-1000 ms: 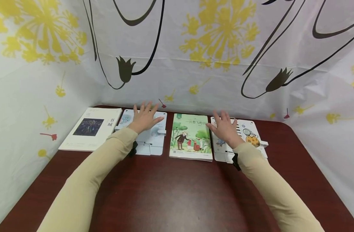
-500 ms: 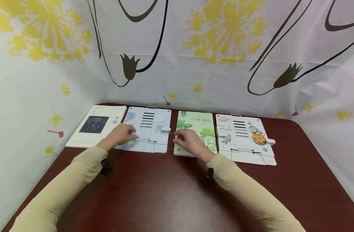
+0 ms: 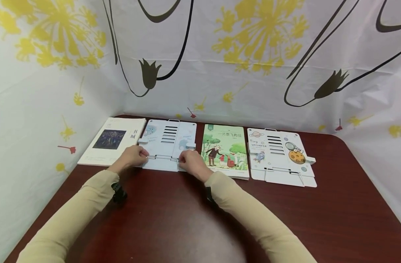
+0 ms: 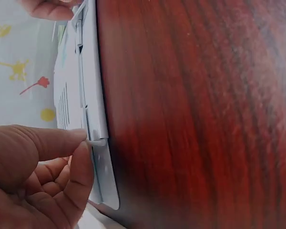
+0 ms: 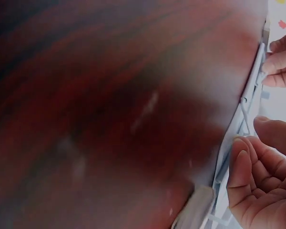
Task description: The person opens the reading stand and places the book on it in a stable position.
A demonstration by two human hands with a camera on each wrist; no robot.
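Note:
A pale blue-white book stand lies folded flat on the table, its slotted back panel facing up. At its lower left my left hand pinches a wire page clip between thumb and forefinger, plainly seen in the left wrist view. My right hand is at the stand's lower right, thumb and curled forefinger about the other wire clip; its fingertips hide the clip's end. Right of that hand lies a green picture-cover book. A second white stand, printed with planets, lies flat farther right.
A white book or magazine with a dark picture lies left of the blue stand, partly behind my left hand. The dark red table stretches toward me. A patterned white curtain rises behind and at both sides.
Both hands, spread over the two stands a second ago, have come down to the blue stand's lower edge. The right hand crossed leftward over the green book; the left now pinches a wire clip.

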